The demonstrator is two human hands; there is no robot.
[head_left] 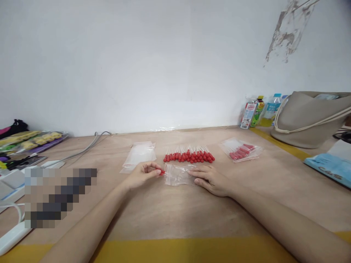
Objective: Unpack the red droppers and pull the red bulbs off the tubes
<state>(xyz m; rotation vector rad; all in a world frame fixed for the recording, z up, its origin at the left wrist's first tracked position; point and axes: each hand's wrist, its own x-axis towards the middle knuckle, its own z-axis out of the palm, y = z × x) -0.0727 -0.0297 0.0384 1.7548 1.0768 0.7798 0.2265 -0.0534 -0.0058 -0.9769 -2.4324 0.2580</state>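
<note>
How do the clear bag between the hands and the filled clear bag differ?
The middle bag lies partly under the right hand; the filled bag lies untouched. At the middle bag's left end, the left hand pinches something red; the filled bag holds several red pieces. Both are clear plastic.

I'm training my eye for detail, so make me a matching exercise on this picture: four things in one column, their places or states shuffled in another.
Things
1. Left hand
2. Tote
3. Right hand
4. Loose droppers

Places or states
A. On the right end of the clear bag
B. Lined up beyond that bag, red ends nearest
C. Pinching a red piece at that bag's left end
D. Beside the bottles

Pairs: 1-C, 2-D, 3-A, 4-B
</note>
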